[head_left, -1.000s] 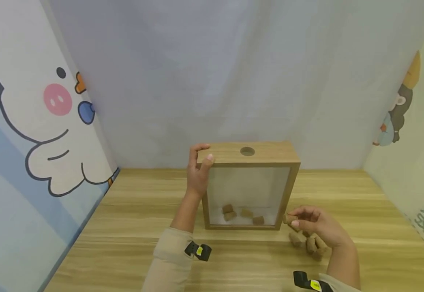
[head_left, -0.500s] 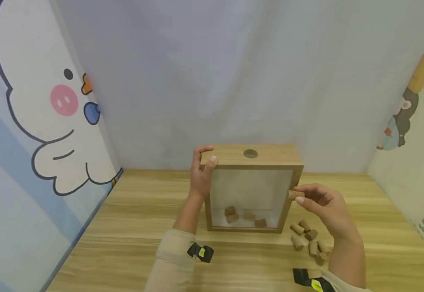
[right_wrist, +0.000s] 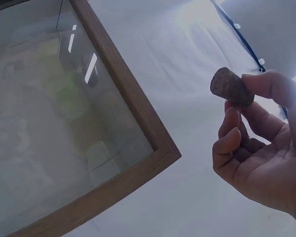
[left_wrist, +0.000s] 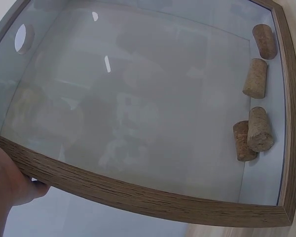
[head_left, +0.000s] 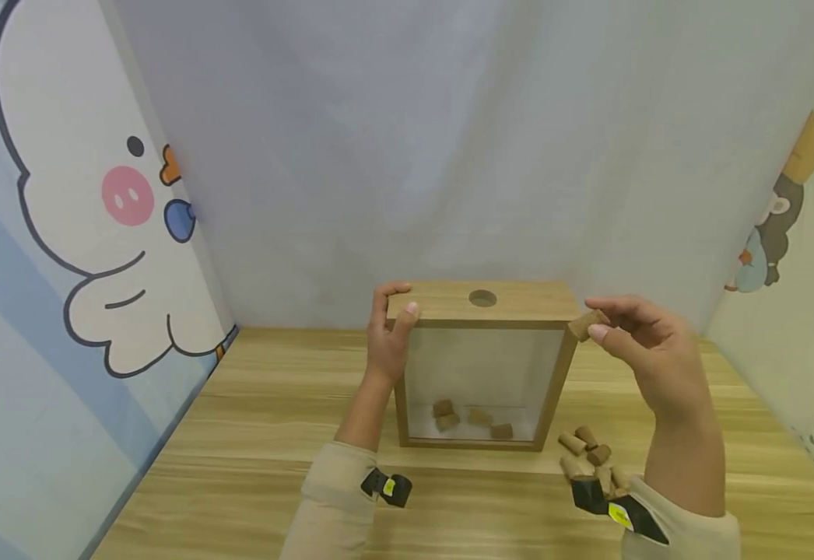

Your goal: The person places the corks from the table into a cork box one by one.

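Beside the box (head_left: 526, 302), the pinched cork (head_left: 587, 324) slants lengthwise toward it.

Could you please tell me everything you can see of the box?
The box is shallow and rectangular, apparently wood, with a round hole in its pale top, a darker front frame and a clear, reflective pane. It stands upright on the table, with four corks lying inside. The left hand grips its top left corner.

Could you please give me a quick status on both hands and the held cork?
Left hand grips wood-framed box at top left. Right hand pinches cork near top-right corner, not yet over round hole. Hole looks unobstructed.
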Available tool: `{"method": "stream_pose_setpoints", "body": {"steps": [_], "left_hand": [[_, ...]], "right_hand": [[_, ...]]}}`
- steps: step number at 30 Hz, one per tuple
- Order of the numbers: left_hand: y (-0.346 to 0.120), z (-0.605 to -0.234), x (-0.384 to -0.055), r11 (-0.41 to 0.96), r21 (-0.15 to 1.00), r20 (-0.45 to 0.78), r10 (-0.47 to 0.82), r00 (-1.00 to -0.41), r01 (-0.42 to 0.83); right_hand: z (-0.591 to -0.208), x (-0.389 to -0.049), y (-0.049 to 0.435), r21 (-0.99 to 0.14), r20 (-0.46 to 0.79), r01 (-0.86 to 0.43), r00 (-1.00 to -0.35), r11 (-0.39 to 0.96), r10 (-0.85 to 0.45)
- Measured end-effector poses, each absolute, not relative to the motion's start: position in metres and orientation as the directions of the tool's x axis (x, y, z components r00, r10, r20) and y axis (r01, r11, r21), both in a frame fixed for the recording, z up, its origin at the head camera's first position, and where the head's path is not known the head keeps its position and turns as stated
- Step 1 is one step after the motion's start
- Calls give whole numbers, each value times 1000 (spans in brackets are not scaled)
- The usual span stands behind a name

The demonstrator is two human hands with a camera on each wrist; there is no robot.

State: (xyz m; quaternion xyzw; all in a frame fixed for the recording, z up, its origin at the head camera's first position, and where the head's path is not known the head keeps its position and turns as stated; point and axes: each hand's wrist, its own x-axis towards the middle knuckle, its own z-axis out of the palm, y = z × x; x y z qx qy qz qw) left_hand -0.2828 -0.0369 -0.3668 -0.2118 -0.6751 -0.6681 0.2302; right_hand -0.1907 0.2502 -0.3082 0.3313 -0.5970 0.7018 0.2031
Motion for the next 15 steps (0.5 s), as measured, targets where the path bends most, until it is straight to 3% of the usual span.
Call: {"method": "stream_pose_setpoints", "body": {"steps": [3, 9, 13, 15], "left_hand": [[-37, -365, -282, 13, 808, 589, -24, -808, 589], [-37, -366, -282, 17, 793, 609, -32, -792, 609], [-36, -367, -281, 23, 792, 610, -27, -792, 610], [-37, -367, -281, 14, 798, 602, -23, -798, 602]], "right_hand": [[-294, -196, 244, -696, 710, -681, -701, -228, -73], [-266, -207, 228, -757, 626, -624, -778, -192, 61], [-251, -219, 220, -815, 562, -550, -827, -184, -20], [-243, -225, 215, -865, 499, -490, -864, -107, -75]]}}
